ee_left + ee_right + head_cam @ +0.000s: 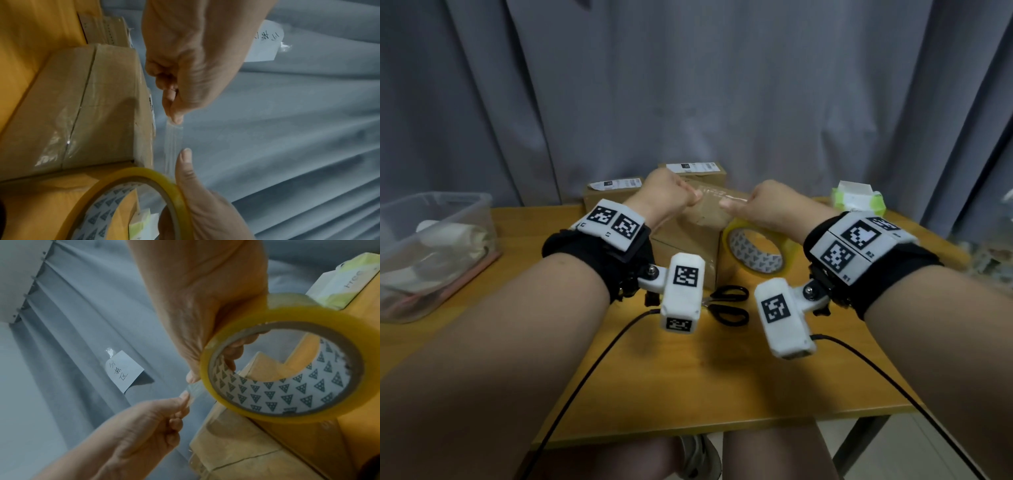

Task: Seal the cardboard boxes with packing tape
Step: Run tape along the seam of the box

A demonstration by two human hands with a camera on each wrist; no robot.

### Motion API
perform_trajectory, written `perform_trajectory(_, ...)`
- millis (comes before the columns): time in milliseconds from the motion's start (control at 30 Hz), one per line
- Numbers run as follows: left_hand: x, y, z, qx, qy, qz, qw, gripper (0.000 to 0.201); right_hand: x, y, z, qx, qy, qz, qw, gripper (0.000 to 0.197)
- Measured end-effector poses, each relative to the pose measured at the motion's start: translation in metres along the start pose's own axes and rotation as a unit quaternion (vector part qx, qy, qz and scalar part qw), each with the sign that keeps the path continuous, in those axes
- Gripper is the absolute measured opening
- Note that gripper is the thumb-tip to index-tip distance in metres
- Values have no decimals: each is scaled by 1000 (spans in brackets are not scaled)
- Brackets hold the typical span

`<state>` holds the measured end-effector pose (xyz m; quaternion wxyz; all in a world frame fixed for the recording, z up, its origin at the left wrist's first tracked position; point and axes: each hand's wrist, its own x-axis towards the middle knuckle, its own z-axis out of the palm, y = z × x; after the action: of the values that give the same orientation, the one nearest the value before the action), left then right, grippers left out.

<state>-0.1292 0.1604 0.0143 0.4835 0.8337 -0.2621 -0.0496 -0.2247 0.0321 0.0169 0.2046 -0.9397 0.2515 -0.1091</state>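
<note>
My right hand [760,205] grips a yellowish roll of clear packing tape [758,251], fingers through its core [285,369], thumb on the outer rim. My left hand [671,195] pinches the free end of the tape [173,123] between thumb and forefinger. A short clear strip [172,144] stretches between the two hands, above a brown cardboard box [688,236] whose top seam [80,110] carries glossy tape. Two more cardboard boxes [613,195] with white labels stand behind it, near the curtain.
Black-handled scissors [729,305] lie on the wooden table [688,377] in front of the box. A clear plastic bin [434,246] sits at the left, a green-and-white tissue pack [858,198] at the back right. Grey curtain [688,85] behind; cables cross the table's front.
</note>
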Motion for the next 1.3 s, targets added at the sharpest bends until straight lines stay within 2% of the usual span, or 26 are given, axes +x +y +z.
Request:
perform_trajectory(233, 16, -12, -8, 3, -6, -25, 1000, 23, 9, 9, 0, 24, -18, 65, 997, 69)
perform_trajectory(467, 33, -19, -10, 60, -7, -77, 995, 45, 21, -4, 4, -48, -41, 77, 995, 74)
perform_trajectory(967, 55, -30, 3, 144, -18, -53, 988, 31, 37, 0, 9, -87, -59, 79, 991, 72)
perform_trajectory(1300, 60, -33, 8, 166, -19, -45, 985, 34, 39, 0, 14, -84, -53, 91, 991, 75)
